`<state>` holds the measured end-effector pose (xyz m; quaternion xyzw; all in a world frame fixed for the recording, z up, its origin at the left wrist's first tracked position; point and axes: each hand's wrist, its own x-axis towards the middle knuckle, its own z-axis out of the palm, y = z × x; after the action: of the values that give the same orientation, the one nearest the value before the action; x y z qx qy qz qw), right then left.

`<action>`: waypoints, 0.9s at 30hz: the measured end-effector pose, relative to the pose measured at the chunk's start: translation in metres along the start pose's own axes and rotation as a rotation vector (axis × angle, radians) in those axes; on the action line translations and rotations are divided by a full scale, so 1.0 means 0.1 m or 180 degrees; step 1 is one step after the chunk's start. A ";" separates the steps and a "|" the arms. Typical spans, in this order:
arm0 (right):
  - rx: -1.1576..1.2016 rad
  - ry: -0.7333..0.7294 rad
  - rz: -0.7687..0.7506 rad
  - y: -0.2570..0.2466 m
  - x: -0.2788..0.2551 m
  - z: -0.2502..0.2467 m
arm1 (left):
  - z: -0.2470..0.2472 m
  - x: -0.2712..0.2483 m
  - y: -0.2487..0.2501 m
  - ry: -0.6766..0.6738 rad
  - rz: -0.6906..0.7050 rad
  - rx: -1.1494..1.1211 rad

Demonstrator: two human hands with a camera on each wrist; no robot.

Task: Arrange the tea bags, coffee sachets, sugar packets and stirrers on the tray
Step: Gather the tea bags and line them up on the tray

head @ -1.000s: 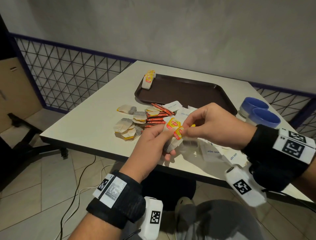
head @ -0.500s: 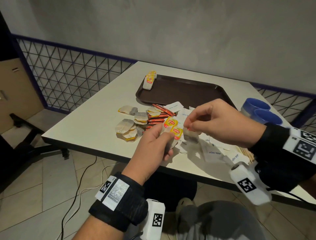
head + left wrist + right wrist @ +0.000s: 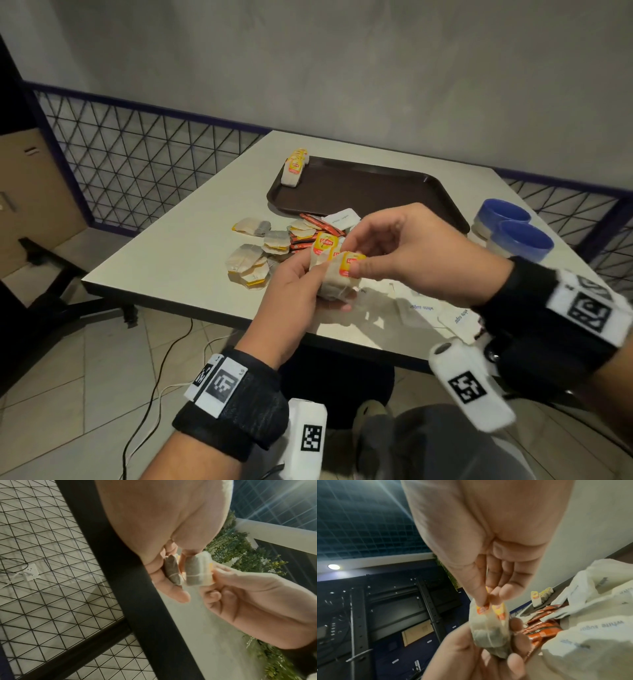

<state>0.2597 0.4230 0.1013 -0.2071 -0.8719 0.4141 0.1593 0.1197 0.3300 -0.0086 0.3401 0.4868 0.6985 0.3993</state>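
Beyond the pale square tabletop (image 3: 164,253) stand a plain grey wall and dark wire-mesh railing, and a brown plastic tray (image 3: 373,192) holds one row of tea bags. Above the near edge, the left hand (image 3: 294,291) cups a small stack of soft, featherlight paper tea bags with yellow-red tags (image 3: 337,270), while the right hand (image 3: 411,253) pinches the front tag. Limp and crushable, they are likely best held by the stiffer tags or gently across the flat sides.

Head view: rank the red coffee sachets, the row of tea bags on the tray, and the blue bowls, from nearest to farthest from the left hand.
1. Red coffee sachets: on the table just beyond the left hand.
2. Blue bowls: off to the right by the table edge, past the right hand.
3. Row of tea bags: at the tray's far left corner. Two and three are too close to call firmly.
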 end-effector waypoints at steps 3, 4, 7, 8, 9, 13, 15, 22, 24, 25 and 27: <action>-0.0240 0.0272 0.0026 0.13 0.10 0.09 | 0.00 -0.01 0.01 0.0033 -0.0100 -0.0086; -0.0316 0.0354 0.0040 0.17 0.11 0.11 | 0.00 -0.01 0.01 0.0052 -0.0122 -0.0107; -0.0374 0.0585 0.0147 0.23 0.12 0.15 | -0.02 0.01 0.00 0.0044 -0.0153 -0.0184; -0.0361 0.0629 0.0193 0.25 0.12 0.17 | -0.02 0.01 0.00 0.0035 -0.0158 -0.0199; -0.0328 0.0636 0.0235 0.26 0.12 0.18 | -0.02 0.01 -0.01 0.0024 -0.0160 -0.0208; 0.0042 0.0571 0.0394 0.29 0.11 0.21 | -0.01 0.02 0.00 0.0002 -0.0104 -0.0293; -0.0001 0.0616 0.0347 0.29 0.10 0.22 | -0.02 0.02 0.01 0.0025 -0.0062 -0.0370; -0.0373 0.0498 -0.0098 0.30 -0.03 0.14 | -0.02 0.05 -0.02 0.0204 -0.0069 -0.0335; -0.0367 0.0414 -0.0221 0.28 -0.09 0.09 | -0.02 0.05 -0.02 0.0233 -0.0058 -0.0299; -0.0375 0.0363 -0.0253 0.26 -0.11 0.06 | -0.02 0.05 -0.02 0.0228 -0.0044 -0.0256; -0.0380 0.0164 -0.0285 0.21 -0.15 0.00 | -0.02 0.05 -0.02 0.0197 -0.0010 -0.0106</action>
<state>0.2772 0.4276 0.0832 -0.1876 -0.8991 0.3483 0.1875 0.1157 0.3338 -0.0103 0.3109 0.4878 0.7160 0.3908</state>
